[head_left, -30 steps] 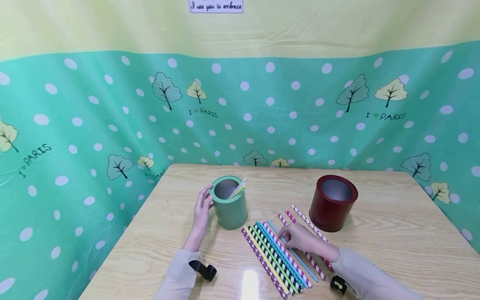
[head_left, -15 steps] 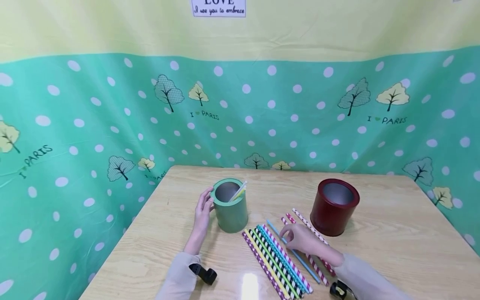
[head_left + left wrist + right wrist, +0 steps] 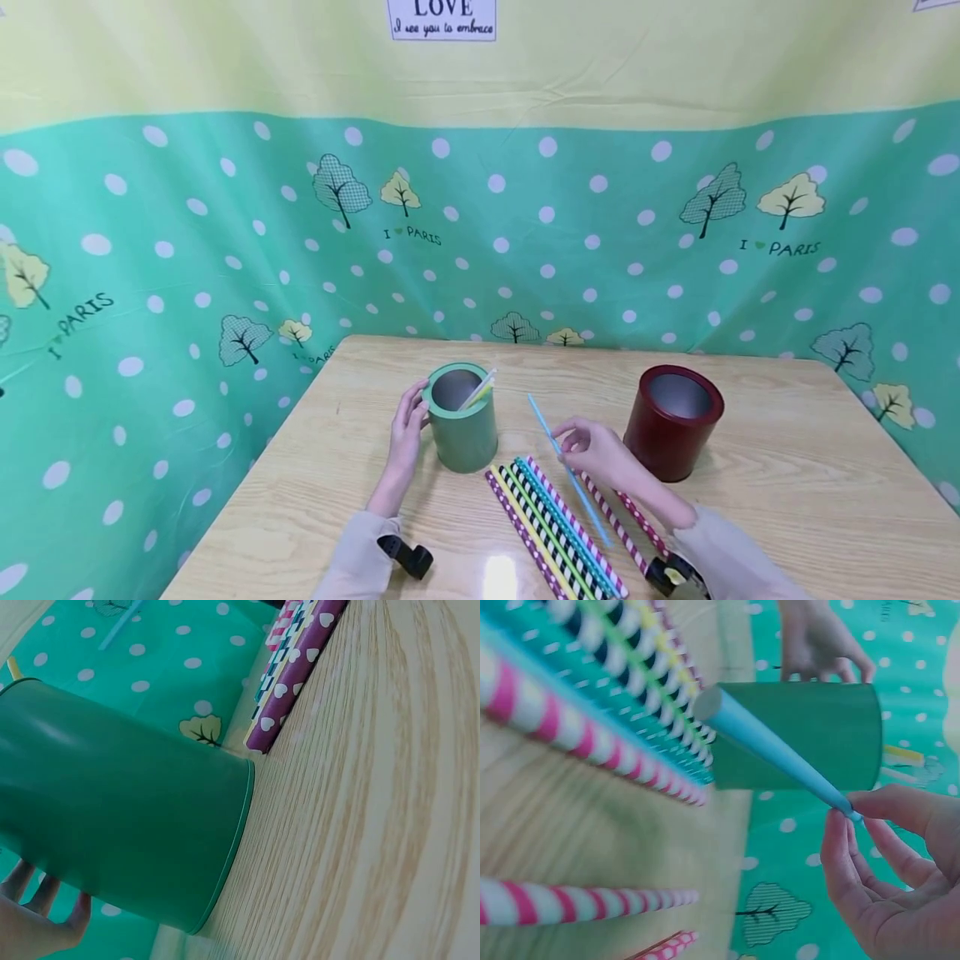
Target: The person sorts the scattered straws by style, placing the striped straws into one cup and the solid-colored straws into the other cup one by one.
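Note:
My right hand pinches a plain blue straw and holds it tilted above the table, its far end up and to the left. My left hand rests with straight fingers against the left side of a green tin, which holds a few pale straws. A row of patterned straws lies on the wooden table in front of me.
A dark red tin stands upright to the right of my right hand. Two pink striped straws lie beside the row. A green dotted cloth hangs behind the table. The table's left edge runs close to the green tin.
My right hand has lifted the blue straw off the table and moved up and back. The left hand stays at the green tin.

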A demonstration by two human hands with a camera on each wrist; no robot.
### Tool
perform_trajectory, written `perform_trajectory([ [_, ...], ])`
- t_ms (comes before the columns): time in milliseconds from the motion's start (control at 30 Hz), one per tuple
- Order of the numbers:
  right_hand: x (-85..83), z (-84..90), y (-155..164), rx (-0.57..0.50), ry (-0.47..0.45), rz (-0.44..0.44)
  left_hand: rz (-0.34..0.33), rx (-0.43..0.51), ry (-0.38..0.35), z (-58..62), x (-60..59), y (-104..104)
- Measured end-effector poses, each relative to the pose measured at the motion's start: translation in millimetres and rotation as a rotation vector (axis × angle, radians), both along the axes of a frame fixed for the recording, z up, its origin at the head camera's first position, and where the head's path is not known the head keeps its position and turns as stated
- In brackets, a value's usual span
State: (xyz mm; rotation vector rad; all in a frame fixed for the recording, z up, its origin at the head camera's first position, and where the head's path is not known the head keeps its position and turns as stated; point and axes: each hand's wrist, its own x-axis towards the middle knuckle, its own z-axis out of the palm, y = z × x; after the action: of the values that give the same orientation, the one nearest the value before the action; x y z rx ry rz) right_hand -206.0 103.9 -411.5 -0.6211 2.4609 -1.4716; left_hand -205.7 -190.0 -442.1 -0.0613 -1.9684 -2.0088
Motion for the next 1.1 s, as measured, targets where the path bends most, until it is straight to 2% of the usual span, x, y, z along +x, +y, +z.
perform_trajectory([
  [267, -2.0, 18.8, -17, -0.142, -0.004, -0.049, 0.011, -0.013, 0.003, 0.9, -0.6, 0],
  [667, -1.0, 45.8, -32, -0.248, -0.014, -0.112, 0.004, 0.003, -0.005, 5.1, 1.4, 1],
  [800, -2.4, 51.6, -36, -0.307, 0.012, -0.122, 0.009, -0.002, -0.008, 13.6, 6.1, 4],
  [933, -2.6, 56.5, -39, -0.399, 0.087, -0.101, 0.015, -0.014, -0.001, 20.4, 9.7, 8],
  [1033, -2.1, 60.2, -41, -0.449, 0.115, -0.105, 0.013, -0.014, 0.002, 20.1, 9.4, 8],
  [1100, -2.2, 63.3, -43, -0.459, 0.100, -0.121, 0.008, -0.014, 0.005, 18.0, 8.2, 6],
])
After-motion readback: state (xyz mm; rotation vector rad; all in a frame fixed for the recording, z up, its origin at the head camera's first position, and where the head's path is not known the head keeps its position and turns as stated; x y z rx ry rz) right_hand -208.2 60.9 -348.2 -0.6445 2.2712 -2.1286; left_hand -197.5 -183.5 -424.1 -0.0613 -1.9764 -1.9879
